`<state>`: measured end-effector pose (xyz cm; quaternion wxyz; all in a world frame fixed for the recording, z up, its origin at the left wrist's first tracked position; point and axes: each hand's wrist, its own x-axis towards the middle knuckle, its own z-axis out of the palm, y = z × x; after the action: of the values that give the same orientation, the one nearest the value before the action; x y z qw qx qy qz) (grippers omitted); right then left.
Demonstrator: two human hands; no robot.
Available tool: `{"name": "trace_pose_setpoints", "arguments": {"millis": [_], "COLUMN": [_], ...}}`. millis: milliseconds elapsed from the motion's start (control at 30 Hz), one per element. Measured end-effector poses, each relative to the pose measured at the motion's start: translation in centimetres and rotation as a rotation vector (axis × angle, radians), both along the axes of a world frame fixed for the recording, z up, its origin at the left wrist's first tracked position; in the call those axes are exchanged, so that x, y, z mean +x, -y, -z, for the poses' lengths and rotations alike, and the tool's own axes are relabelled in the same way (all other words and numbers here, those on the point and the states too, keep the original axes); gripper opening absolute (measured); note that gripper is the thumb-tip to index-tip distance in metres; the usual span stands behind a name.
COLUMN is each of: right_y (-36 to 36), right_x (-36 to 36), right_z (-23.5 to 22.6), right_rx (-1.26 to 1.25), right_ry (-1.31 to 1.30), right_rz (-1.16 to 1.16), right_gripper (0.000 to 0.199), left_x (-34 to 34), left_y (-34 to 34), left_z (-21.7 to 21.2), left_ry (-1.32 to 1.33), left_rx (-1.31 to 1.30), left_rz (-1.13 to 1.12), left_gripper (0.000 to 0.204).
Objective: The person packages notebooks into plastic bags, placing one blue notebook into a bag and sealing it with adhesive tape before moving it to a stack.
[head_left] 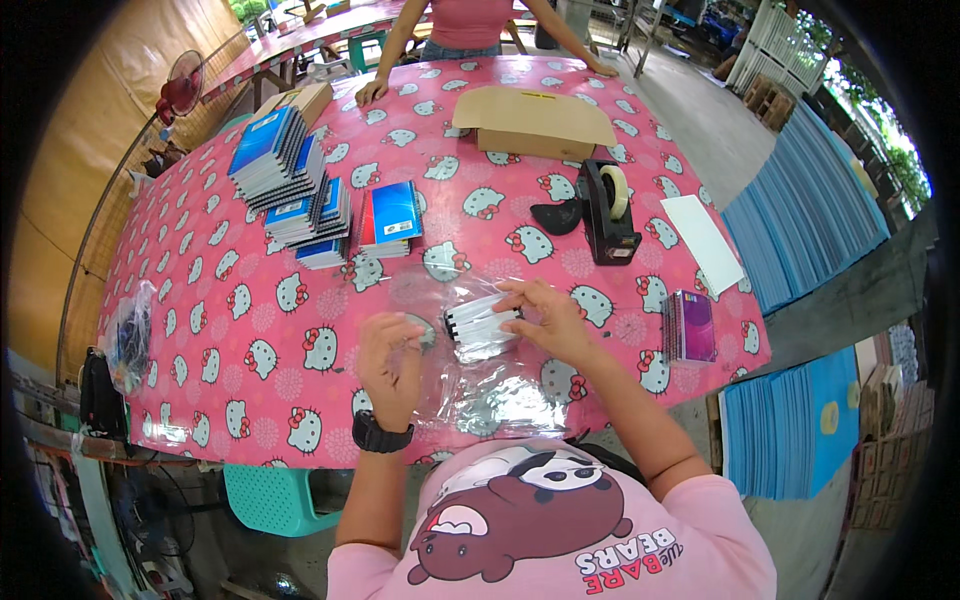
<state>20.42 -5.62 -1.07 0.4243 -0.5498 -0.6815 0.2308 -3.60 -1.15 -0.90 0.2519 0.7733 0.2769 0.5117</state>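
Observation:
A clear plastic bag [480,400] lies on the table in front of me, crinkled and shining. On it is a bundle of slim white pen-like sticks [482,328], their black ends pointing left. My right hand [545,318] grips the bundle's right end between thumb and fingers. At the bag's left edge is my left hand [392,358], with a black watch on the wrist. Its fingers are bent together and seem to pinch the clear film, though the contact is hard to see.
Spiral notebooks [275,160] stand in uneven stacks at the far left, beside a smaller notebook pile [390,215]. A black tape dispenser [608,215], white card [702,243] and purple notebook [690,327] are to the right. Beyond a cardboard box [535,120], another person's hand [372,92] rests on the table.

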Motion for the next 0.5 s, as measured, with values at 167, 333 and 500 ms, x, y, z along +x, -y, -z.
{"name": "trace_pose_setpoints", "arguments": {"millis": [167, 333, 500], "right_y": [-0.4, -0.3, -0.5], "right_x": [-0.2, -0.1, 0.1], "right_z": [-0.2, -0.7, -1.3], "right_rx": [0.037, -0.033, -0.048], "right_ry": [0.109, 0.101, 0.116], "right_rz": [-0.038, -0.092, -0.114], "right_gripper": [0.058, 0.061, 0.066], "left_x": [0.8, 1.9, 1.1], "left_y": [1.2, 1.2, 0.9], "left_z": [4.1, 3.0, 3.3], "left_ry": [-0.292, -0.511, -0.423], "left_rx": [0.066, 0.109, 0.083], "left_rz": [-0.015, 0.051, 0.064], "left_gripper": [0.037, 0.057, 0.063]}}
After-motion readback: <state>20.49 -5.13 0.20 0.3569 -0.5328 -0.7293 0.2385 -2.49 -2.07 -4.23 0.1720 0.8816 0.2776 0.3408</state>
